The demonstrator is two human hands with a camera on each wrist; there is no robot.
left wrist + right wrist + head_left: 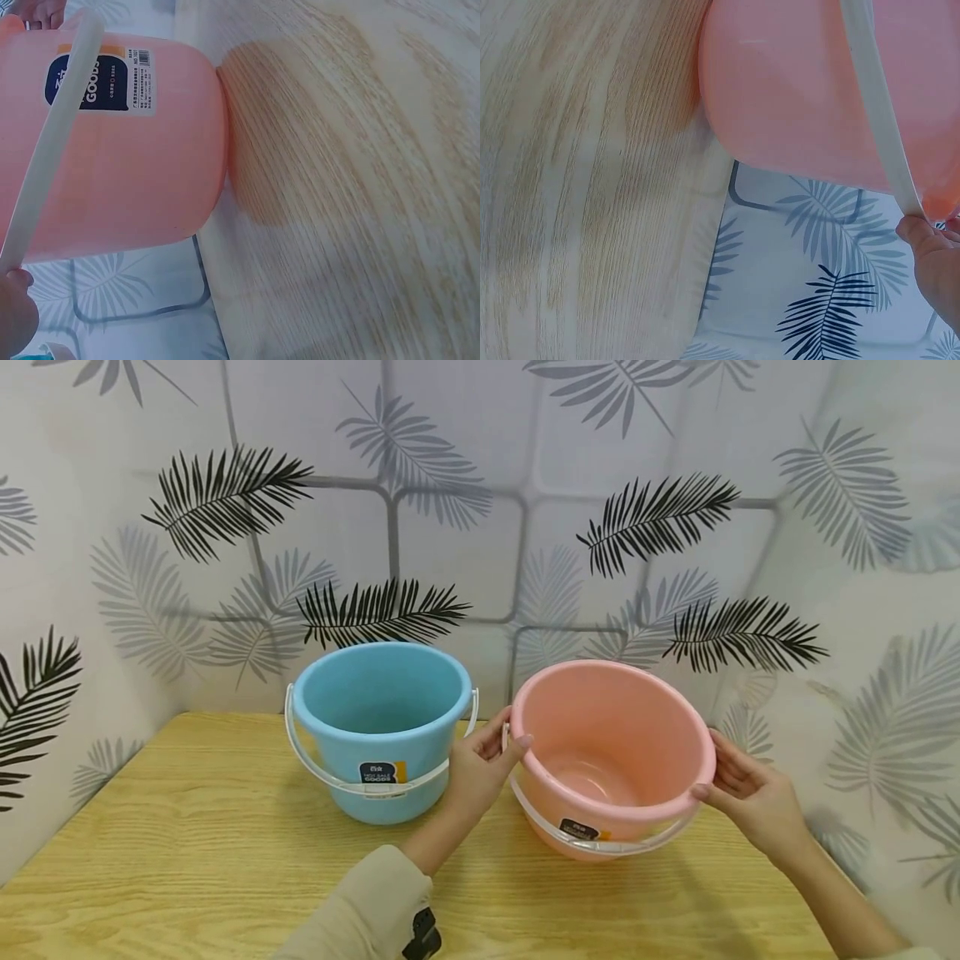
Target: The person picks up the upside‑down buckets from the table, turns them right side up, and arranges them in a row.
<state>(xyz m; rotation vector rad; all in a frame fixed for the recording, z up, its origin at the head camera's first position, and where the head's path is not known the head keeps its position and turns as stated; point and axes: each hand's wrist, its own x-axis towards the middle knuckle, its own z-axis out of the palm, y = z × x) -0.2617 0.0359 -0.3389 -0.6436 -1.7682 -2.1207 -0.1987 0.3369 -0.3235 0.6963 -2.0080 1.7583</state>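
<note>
A pink bucket [615,735] is between my two hands, its mouth tilted toward me and its white handle hanging down across the front. My left hand [483,768] grips the rim on the left, thumb over the edge. On the opposite side my right hand [757,802] pinches the rim near the handle joint. In the left wrist view, the label [112,79] shows on the bucket's wall. Whether the base fully touches the table cannot be told. A light blue bucket [386,760] stands upright just left of my left hand, its white handle also lowered in front.
The wood-grain table [187,843] carries both buckets. Behind it rises a pale wall [465,552] with a leaf pattern, close to the table's back edge. A black strap [422,935] sits at my left sleeve.
</note>
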